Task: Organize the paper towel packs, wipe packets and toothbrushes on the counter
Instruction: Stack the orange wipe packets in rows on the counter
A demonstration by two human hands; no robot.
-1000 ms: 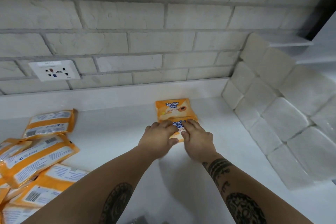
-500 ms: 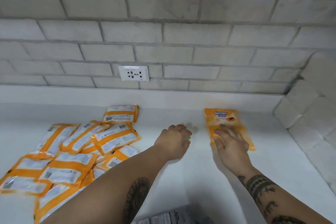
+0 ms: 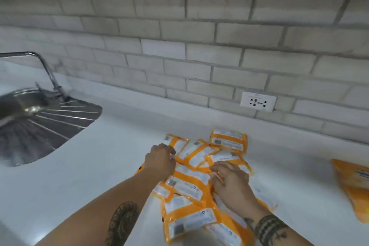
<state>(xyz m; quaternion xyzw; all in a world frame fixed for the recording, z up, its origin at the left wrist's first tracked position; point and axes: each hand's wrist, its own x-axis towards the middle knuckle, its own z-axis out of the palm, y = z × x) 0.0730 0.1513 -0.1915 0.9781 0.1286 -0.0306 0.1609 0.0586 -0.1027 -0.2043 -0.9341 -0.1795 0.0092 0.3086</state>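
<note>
A loose pile of orange wipe packets (image 3: 191,183) lies on the white counter (image 3: 95,168), most with their white label side up. My left hand (image 3: 159,161) is at the pile's upper left with fingers curled down at the edge of one packet; a grip is not visible. My right hand (image 3: 229,182) rests on the middle of the pile, fingers bent and spread over the packets. A separate orange packet stack (image 3: 352,187) lies at the right edge, blurred. No paper towel packs or toothbrushes are in view.
A steel sink drainboard (image 3: 50,126) with a thin tap (image 3: 47,71) sits at the left. A wall socket (image 3: 258,101) is set low in the white brick wall behind the pile. Bare counter lies between the sink and the pile.
The view has swung left. Both hands left the packet stack at the right and moved onto the loose pile; the sink has come into view.
</note>
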